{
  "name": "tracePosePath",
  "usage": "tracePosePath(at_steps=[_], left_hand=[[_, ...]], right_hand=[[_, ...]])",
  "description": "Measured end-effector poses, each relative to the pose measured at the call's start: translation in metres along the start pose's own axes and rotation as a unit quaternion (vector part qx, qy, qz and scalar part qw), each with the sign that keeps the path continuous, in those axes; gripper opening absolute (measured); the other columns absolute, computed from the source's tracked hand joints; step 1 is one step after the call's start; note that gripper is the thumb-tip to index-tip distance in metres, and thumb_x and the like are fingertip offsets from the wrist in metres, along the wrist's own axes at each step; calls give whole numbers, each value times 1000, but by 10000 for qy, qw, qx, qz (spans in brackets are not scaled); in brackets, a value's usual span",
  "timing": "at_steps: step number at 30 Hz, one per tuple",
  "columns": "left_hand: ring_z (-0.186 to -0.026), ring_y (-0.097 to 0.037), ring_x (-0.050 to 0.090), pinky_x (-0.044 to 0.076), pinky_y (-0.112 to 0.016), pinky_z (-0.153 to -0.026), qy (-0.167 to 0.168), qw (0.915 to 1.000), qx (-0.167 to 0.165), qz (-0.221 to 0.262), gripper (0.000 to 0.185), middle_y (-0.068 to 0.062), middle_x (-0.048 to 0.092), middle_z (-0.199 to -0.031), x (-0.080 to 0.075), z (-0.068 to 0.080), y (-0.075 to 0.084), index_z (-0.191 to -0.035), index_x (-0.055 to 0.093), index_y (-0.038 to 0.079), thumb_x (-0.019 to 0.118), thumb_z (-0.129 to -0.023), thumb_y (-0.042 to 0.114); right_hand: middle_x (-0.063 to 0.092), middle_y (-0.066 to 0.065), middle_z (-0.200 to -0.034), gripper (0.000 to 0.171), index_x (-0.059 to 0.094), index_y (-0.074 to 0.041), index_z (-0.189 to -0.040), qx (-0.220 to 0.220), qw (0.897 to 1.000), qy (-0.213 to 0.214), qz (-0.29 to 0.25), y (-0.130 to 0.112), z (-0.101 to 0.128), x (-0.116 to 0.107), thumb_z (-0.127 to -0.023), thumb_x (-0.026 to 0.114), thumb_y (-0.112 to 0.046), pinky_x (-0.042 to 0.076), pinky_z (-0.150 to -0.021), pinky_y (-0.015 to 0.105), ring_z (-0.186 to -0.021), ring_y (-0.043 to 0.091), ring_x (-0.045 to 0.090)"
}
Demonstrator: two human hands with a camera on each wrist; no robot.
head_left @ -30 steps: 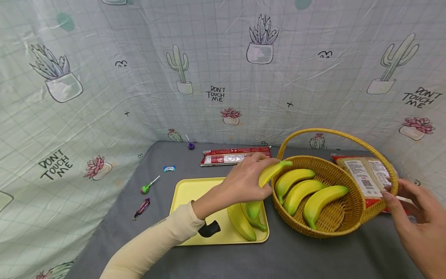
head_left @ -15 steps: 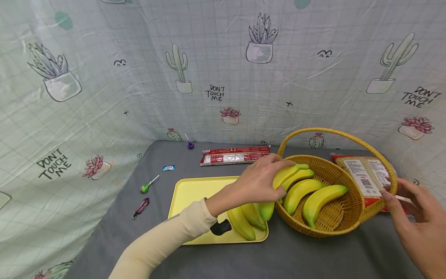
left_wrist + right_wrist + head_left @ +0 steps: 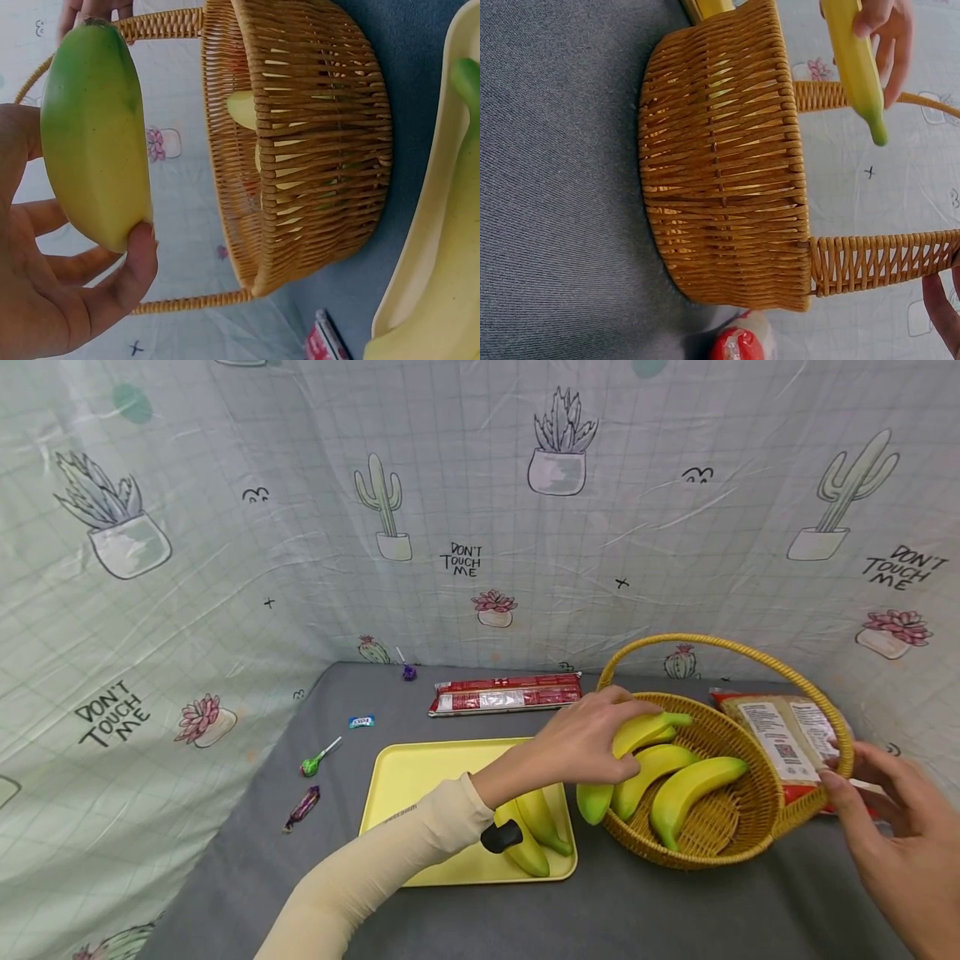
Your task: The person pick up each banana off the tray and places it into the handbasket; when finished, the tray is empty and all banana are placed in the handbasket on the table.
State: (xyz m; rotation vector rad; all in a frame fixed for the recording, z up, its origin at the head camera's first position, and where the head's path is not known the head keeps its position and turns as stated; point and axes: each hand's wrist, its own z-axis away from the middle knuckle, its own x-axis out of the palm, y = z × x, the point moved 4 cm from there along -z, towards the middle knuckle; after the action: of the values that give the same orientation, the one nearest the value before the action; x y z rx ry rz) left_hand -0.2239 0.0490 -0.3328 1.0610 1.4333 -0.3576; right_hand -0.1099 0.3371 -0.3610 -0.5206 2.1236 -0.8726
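My left hand [image 3: 592, 739] grips a yellow banana with green ends [image 3: 97, 142], fingers on one side and thumb on the other. It holds the banana above the left rim of a round wicker basket [image 3: 322, 135]. Inside the basket lie several bananas [image 3: 693, 789], side by side; the held one overlaps the leftmost in the head view. On the right, my right hand [image 3: 900, 827] pinches the basket's arched handle [image 3: 885, 262] between thumb and fingers. A yellow tray [image 3: 420, 768] left of the basket bears bananas [image 3: 543, 822], partly hidden by my left arm.
Behind the basket's right side lies a clear-and-red food packet [image 3: 780, 743]. A long red packet [image 3: 506, 693] sits behind the tray. To the left are a green lollipop [image 3: 311, 766], a purple-wrapped candy [image 3: 302, 808], a small blue candy [image 3: 362, 722] and a purple lollipop [image 3: 408, 672].
My left hand has carried the banana rightward from above the tray to over the basket's left rim. My right hand stays on the handle.
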Motion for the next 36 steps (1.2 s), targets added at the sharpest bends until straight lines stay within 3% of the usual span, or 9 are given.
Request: tracePosePath(at_steps=[8, 21, 30, 36], left_hand=[[-111, -11, 51, 42, -26, -78, -309, 9990, -6, -333, 68, 0, 51, -148, 6, -21, -1, -159, 50, 28, 69, -94, 27], [-122, -16, 52, 46, -30, -73, -633, 9953, -379, -625, 66, 3, 47, -153, 21, -50, -7, -161, 46, 34, 66, -98, 31], [-124, -17, 51, 48, -34, -88, -806, 9919, -365, -916, 66, 3, 46, -154, 33, -65, -9, -162, 44, 34, 65, -100, 32], [-110, -17, 51, 46, -31, -72, -738, 9903, -347, -1129, 65, 1, 47, -152, 42, -71, -12, -162, 45, 31, 64, -100, 28]], right_hand=[[51, -22, -116, 45, 63, -7, -145, -46, 10000, 16, -40, 1, 0, -1, -101, 70, -1, 38, -84, 4, -105, -6, 51], [50, -21, -119, 45, 62, -7, -146, -99, 9999, -59, 5, 3, 0, -1, -102, 70, -6, 37, -83, 3, -105, -6, 50], [50, -20, -119, 46, 60, -8, -148, -48, 9999, -83, 39, 4, 0, -1, -103, 68, -8, 36, -83, 3, -105, -5, 49], [50, -19, -119, 45, 61, -8, -148, -50, 9999, -87, 44, 4, 1, -1, -103, 68, -9, 36, -83, 3, -104, -5, 50]])
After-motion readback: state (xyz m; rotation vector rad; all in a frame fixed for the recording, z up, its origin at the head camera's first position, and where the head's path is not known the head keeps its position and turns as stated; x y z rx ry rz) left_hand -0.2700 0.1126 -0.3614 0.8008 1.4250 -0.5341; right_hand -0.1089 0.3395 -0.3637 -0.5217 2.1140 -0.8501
